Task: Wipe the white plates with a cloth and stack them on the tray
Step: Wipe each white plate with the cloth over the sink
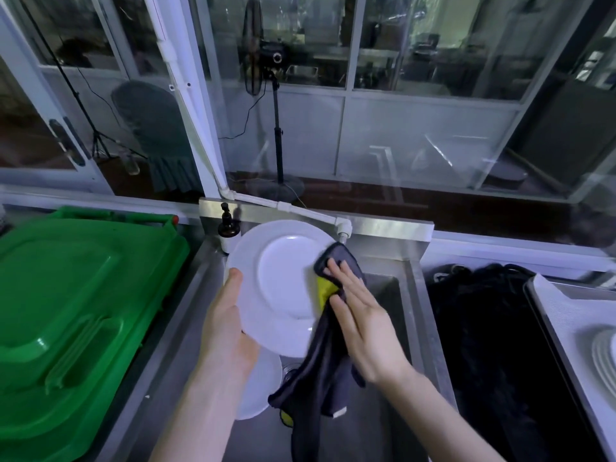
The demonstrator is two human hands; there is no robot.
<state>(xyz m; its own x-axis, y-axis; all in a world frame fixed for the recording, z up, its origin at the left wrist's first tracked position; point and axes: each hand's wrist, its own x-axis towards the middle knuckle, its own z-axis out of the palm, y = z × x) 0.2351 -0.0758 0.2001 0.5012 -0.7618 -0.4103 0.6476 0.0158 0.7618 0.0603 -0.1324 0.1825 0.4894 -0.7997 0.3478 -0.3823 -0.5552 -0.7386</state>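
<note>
Head view: we look down at a steel sink [413,285] with both hands over it.
Where the plate is: the white plate [283,278] is held up over the sink, tilted, with its face toward us.
Left hand: our left hand [226,328] grips the plate's left edge. The thumb [235,278] lies on the front of the rim. The other fingers are hidden behind the plate.
Right hand: our right hand [360,318] is flat. Its fingers [346,275] are straight and a little spread, and they press the cloth on the plate's right side.
Cloth: the cloth [320,368] is dark grey with a yellow side peeking out. Its long end hangs down into the sink.
Top edge: the plate's top edge is near the white tap [343,228] and just beside the brown soap bottle [228,228].
Bottom edge: below it, a second white plate [260,388] lies in the sink, partly hidden by the left arm.
Room on the left: a green bin lid [76,311] sits right beside the sink.
Room on the right: a black pile [493,345] lies between the sink and the tray [563,311].
Tray: it holds a stack of plates [603,358], cut off by the picture's edge.
How the plate looks: round, smooth and shiny, with a wide flat rim around a shallow middle.
</note>
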